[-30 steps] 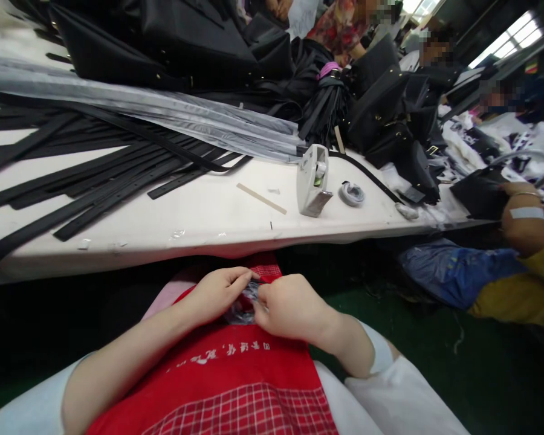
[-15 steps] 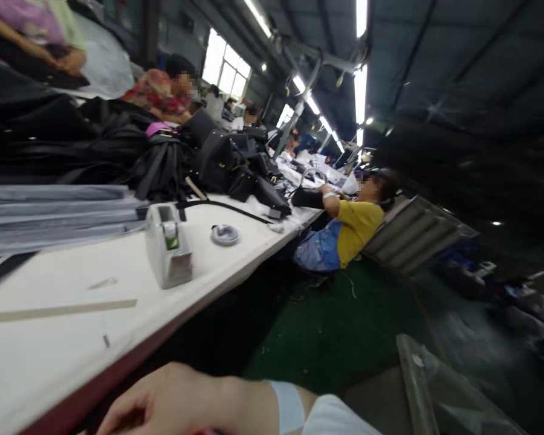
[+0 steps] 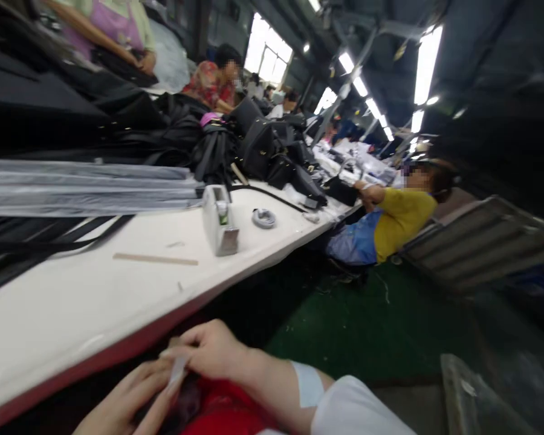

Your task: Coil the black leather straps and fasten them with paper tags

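Low in the view, over a red cloth (image 3: 231, 411), my left hand (image 3: 133, 393) and my right hand (image 3: 215, 350) meet at the fingertips. A small whitish strip (image 3: 178, 370) lies between them, pinched by both hands. A pale patch is wrapped on my right forearm. On the white table (image 3: 86, 302) beyond stand a white tape dispenser (image 3: 217, 223) and, to its right, a grey coiled roll (image 3: 263, 218). A thin beige strip (image 3: 155, 259) lies left of the dispenser.
Black bags (image 3: 258, 145) are heaped across the table's far side. Long grey wrapped strips (image 3: 86, 188) and black straps (image 3: 31, 235) lie at the left. A person in yellow (image 3: 401, 217) sits at the table's right edge; other people work behind. A crate edge (image 3: 456, 393) shows at the lower right.
The view has shifted, so the table things appear farther right. My left hand has come into view, and my right hand now meets it at the whitish strip.
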The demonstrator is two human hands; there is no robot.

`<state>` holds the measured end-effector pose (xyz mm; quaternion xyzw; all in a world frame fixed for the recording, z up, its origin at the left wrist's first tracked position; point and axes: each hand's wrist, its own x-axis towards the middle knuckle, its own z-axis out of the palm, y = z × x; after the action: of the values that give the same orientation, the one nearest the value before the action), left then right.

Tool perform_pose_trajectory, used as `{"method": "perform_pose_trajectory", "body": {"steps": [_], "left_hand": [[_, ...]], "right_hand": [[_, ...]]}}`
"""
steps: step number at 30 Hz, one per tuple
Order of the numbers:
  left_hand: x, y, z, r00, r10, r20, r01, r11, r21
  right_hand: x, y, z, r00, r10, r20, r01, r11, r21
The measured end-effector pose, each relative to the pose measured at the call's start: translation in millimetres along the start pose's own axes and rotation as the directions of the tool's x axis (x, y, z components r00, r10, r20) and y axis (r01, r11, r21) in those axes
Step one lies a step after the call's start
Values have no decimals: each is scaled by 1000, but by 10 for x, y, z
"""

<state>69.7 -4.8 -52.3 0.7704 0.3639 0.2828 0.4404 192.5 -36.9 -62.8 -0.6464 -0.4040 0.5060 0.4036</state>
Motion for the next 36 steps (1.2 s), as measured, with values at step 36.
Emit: {"method": "perform_pose_trajectory", "body": {"steps": [36], "left_hand": [[-158, -153, -426, 720, -465, 515, 673, 289, -680]], "right_hand": [[-439, -226, -264, 685, -626, 373, 725, 533, -437]]}}
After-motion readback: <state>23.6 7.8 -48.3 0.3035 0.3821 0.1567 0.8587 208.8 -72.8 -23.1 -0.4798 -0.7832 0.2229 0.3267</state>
